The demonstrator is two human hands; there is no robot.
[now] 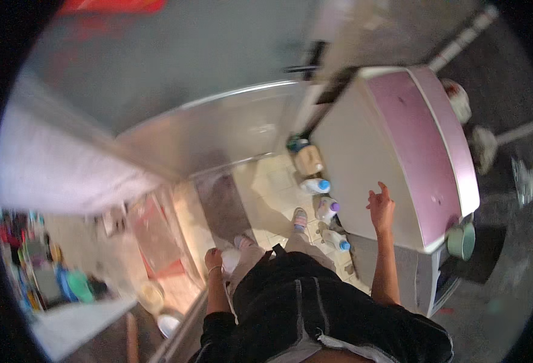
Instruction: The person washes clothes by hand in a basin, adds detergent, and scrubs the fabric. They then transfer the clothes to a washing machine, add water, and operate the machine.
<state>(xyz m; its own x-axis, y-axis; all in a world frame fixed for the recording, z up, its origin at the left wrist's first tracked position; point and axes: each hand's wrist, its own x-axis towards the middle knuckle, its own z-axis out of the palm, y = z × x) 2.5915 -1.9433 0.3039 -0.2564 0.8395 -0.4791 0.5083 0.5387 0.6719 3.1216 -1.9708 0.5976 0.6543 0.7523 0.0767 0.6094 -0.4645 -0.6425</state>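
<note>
My right hand [381,209] is raised beside a tall white appliance with a pink front panel [411,149]. Its fingers are partly bent and apart, with nothing held. My left hand [213,259] hangs low at my left side with curled fingers. A small whitish object [231,260], too blurred to name, shows just beside it; whether the hand grips it cannot be told. On the tiled floor [271,181] along the appliance stand several plastic bottles, among them a white one with a blue cap [315,186] and one with a purple cap [326,208].
A green cup [460,241] is by the appliance's near corner. A dark mat [223,204] lies ahead of my feet. At the left are a doorway, a red-edged panel [155,236], a pale bowl [151,297] and a cluttered heap of coloured items [44,272].
</note>
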